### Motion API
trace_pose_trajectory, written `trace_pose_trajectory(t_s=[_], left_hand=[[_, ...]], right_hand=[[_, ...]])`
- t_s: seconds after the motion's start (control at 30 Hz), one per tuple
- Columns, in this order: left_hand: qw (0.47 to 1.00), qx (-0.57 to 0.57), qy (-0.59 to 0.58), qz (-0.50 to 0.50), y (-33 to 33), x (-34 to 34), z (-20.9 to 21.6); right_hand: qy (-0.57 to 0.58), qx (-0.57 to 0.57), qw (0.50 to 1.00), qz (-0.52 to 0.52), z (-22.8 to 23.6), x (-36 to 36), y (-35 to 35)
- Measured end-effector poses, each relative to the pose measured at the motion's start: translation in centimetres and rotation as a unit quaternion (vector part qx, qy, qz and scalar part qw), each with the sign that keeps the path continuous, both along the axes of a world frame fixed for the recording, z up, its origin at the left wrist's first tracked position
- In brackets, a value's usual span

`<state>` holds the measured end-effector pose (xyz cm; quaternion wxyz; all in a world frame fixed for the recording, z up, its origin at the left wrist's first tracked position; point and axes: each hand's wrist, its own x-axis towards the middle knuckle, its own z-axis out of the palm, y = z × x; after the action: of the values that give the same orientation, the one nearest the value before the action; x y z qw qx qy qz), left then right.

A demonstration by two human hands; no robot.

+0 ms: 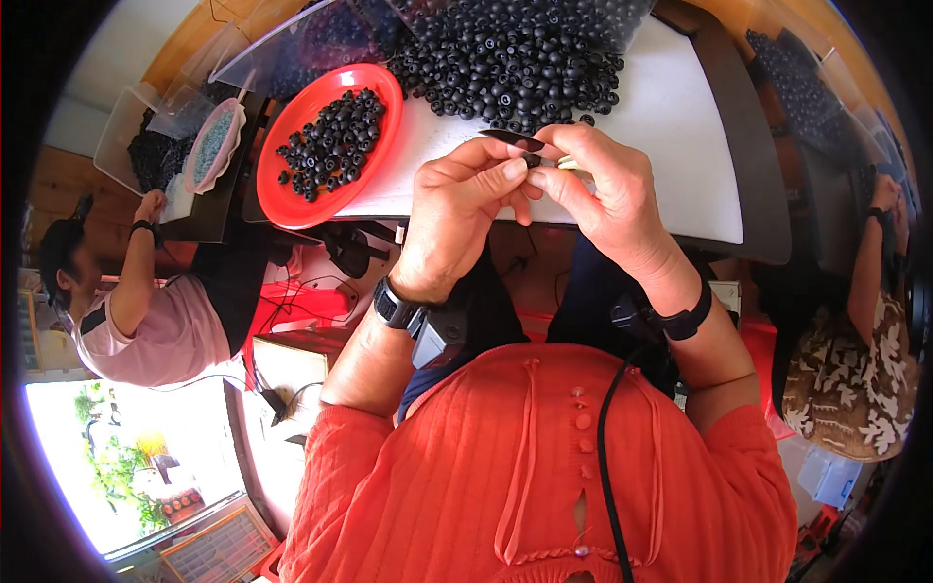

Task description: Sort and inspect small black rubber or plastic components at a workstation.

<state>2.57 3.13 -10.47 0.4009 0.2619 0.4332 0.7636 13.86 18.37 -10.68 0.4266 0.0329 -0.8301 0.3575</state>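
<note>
My two hands meet above the white tabletop (671, 146). My left hand (452, 199) is closed, with a small black round part (532, 159) pinched at the thumb tip. A small knife is in my closed right hand (617, 185); its dark pointed blade (510, 139) lies across the left fingertips, and a pale green bit shows between the right fingers. Just beyond the hands spreads a large heap of black round parts (505, 58) with holes in them. To the left, a red plate (282, 199) holds more of these parts.
A clear plastic sheet or bin side (292, 44) rises behind the plate. At left, a person in a pink top (175, 330) works near a pale basket (197, 180) of bluish bits. Another person in a patterned top (850, 379) sits at right. A black cable (604, 437) runs down my front.
</note>
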Motion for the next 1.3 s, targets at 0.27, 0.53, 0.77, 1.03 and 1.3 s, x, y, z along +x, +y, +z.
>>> trace_pose_trajectory(t_s=[0.27,0.53,0.77,1.03,1.3], left_hand=[[0.999,0.028,-0.034,-0.023,0.1,-0.2,-0.2],[0.998,0.052,-0.043,-0.016,0.0,0.7,-0.5],[0.998,0.055,-0.033,-0.007,0.4,0.8,-0.1],[0.998,0.038,0.036,0.018,0.5,-0.9,-0.6],[0.997,0.034,0.072,-0.002,1.4,-0.4,-0.5]], right_hand=[[0.021,-0.024,0.999,0.016,-0.3,0.1,-0.2],[0.035,-0.035,0.999,0.021,-0.3,0.1,-0.3],[0.014,0.006,1.0,-0.009,-0.2,0.3,-0.1],[-0.094,-0.065,0.992,-0.051,2.1,2.8,2.6],[-0.159,-0.066,0.984,-0.043,1.7,2.7,3.0]])
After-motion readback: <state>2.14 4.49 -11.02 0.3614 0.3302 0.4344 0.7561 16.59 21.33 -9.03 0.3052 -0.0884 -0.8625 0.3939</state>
